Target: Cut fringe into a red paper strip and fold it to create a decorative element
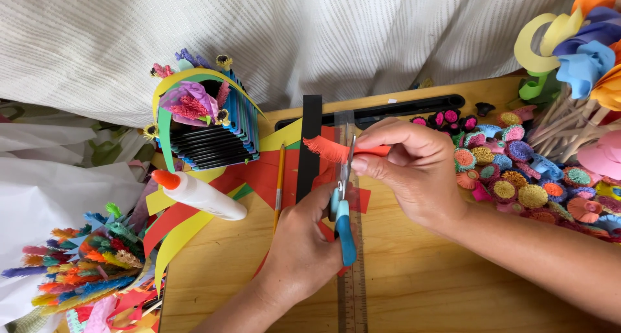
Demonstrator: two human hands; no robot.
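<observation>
My left hand grips blue-handled scissors, blades pointing up into a narrow orange paper strip. The strip's left part is cut into a fine fringe. My right hand pinches the strip's uncut right end between thumb and fingers, holding it level above the wooden board. A clear ruler lies on the board under the scissors.
A white glue bottle with an orange cap lies at the left on red and yellow paper sheets. A paper basket stands behind it. Several rolled paper flowers crowd the right. A pencil and black strip lie mid-board.
</observation>
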